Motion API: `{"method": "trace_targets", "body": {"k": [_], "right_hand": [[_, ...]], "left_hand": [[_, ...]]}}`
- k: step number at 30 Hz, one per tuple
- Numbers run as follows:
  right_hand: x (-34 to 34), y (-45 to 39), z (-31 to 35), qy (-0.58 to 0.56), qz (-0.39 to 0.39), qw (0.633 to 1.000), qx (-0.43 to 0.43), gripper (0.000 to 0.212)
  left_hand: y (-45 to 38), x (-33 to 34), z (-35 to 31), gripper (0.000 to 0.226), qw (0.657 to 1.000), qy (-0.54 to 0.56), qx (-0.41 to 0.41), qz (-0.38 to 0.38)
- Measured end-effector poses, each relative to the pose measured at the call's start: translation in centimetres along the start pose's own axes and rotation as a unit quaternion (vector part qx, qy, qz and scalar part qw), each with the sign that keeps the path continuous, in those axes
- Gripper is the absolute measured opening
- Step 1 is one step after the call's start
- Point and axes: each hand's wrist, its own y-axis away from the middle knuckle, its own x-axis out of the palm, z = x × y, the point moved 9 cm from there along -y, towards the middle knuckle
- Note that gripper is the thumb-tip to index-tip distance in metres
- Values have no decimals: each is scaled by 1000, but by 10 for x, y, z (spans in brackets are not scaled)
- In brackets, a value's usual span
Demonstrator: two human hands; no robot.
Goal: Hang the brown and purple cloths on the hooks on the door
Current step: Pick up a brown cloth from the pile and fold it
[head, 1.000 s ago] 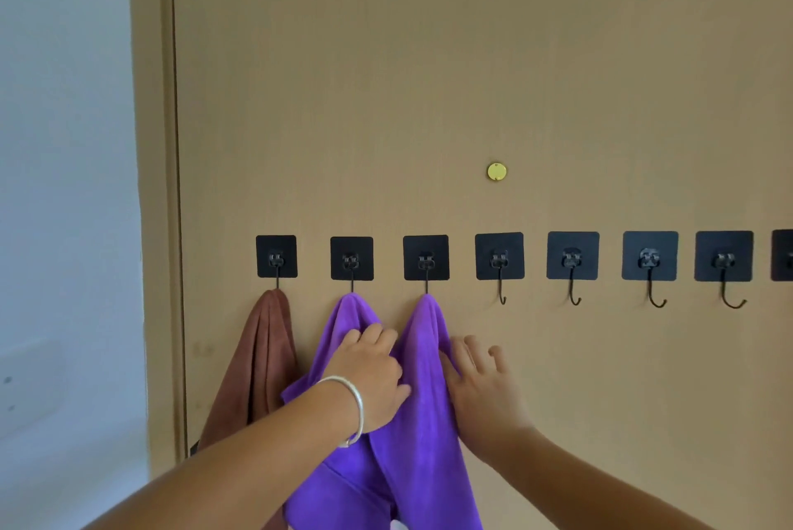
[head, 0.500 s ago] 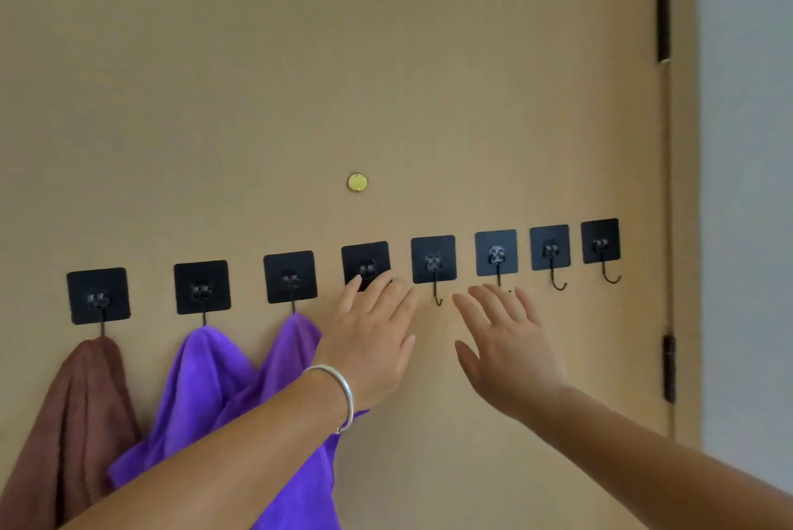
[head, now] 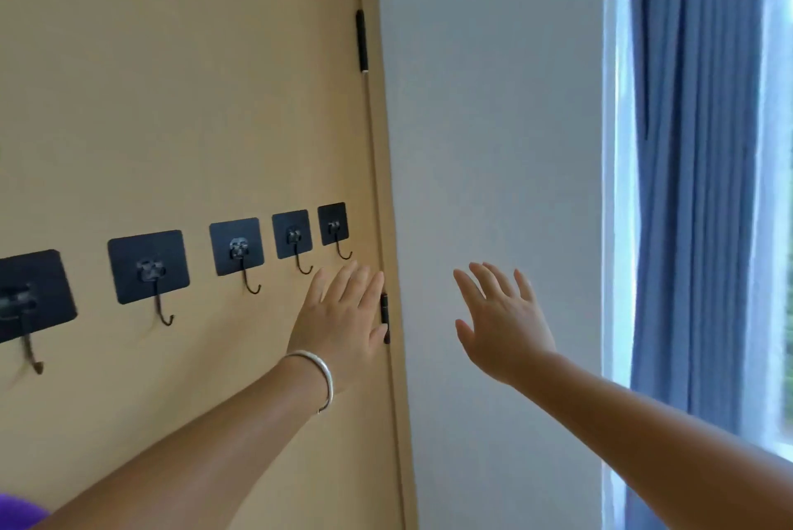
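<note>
Moved since half a second ago: both hands and the view have swung right along the door (head: 180, 100); the brown cloth is out of view and only a corner of the purple cloth (head: 19, 510) shows at the bottom left edge.
Hooks: five black square pads in a slanting row, rising toward the right, each with a dark hook (head: 251, 283) hanging point-down and curling up at its tip; all five visible hooks are bare.
Purple cloth: bright violet, a small rounded patch low on the left, just beside the left forearm; its long axis cannot be told from this sliver.
Left hand (head: 343, 319): fingers straight and together, pointing up, holding nothing, in front of the door's right edge just beside the black hinge (head: 385, 317); a silver bracelet (head: 319, 379) circles the wrist.
Right hand (head: 502, 315): fingers spread and straight, empty, raised in front of the pale wall (head: 485, 100).
Far right: blue curtain (head: 695, 143) against a bright window.
</note>
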Motion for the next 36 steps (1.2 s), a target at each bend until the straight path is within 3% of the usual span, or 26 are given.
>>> {"method": "trace_targets", "body": {"k": [7, 13, 24, 36], "right_hand": [[-63, 98, -97, 112, 23, 983, 147, 67], [-144, 202, -168, 205, 40, 942, 262, 68], [-317, 405, -253, 343, 56, 831, 435, 63], [-467, 606, -283, 412, 58, 732, 539, 59]], "left_hand": [[-32, -15, -103, 69, 988, 109, 99, -45], [-24, -78, -233, 68, 952, 201, 207, -98], [22, -242, -449, 67, 852, 347, 358, -157], [130, -412, -633, 68, 744, 428, 474, -194]]}}
